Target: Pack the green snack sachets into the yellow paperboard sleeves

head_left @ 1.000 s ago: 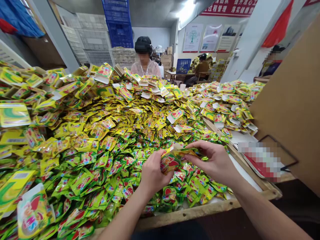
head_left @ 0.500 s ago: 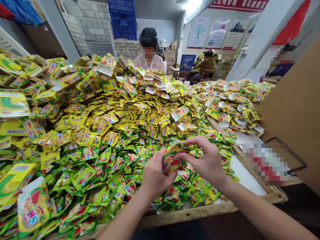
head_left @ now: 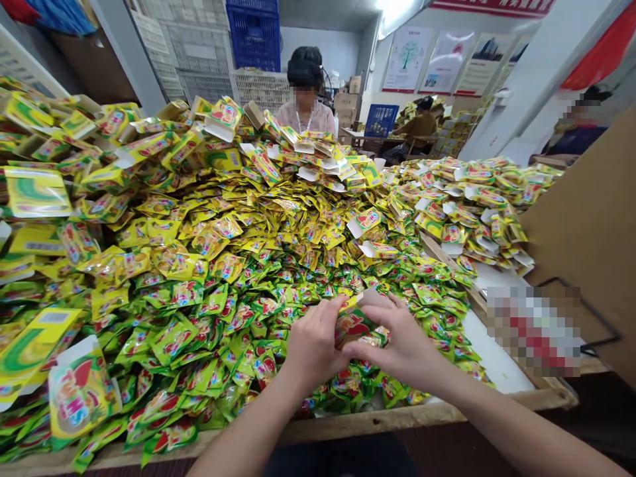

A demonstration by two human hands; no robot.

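The left hand (head_left: 315, 344) and right hand (head_left: 405, 348) are both closed in a pinch on a single glossy yellow-green foil sachet with red print (head_left: 356, 328). They hold it together just above the pile, near the front edge of the bench. The left hand wraps the sachet's left side, while the right hand's fingers (head_left: 392, 311) come over its upper right, and a white paper tab (head_left: 370, 298) sticks up at its top. Around and under the hands spreads a deep heap of matching foil sachets (head_left: 233, 298), rising toward the far side of the bench, with yellow card strips with white tabs (head_left: 368, 222) lying on it. A worn wooden rail (head_left: 397, 419) runs along the bench's front edge. Toward the right edge, a white lining (head_left: 497, 354) shows beside a diagonal wooden strip (head_left: 447, 255). There, a red-and-white packet (head_left: 534, 331), too blurred to read, lies against a flat brown cardboard sheet (head_left: 586, 232). Beyond the heap sits a person in a pale top (head_left: 305, 116) and dark headgear, before stacked blue plastic crates (head_left: 253, 33).
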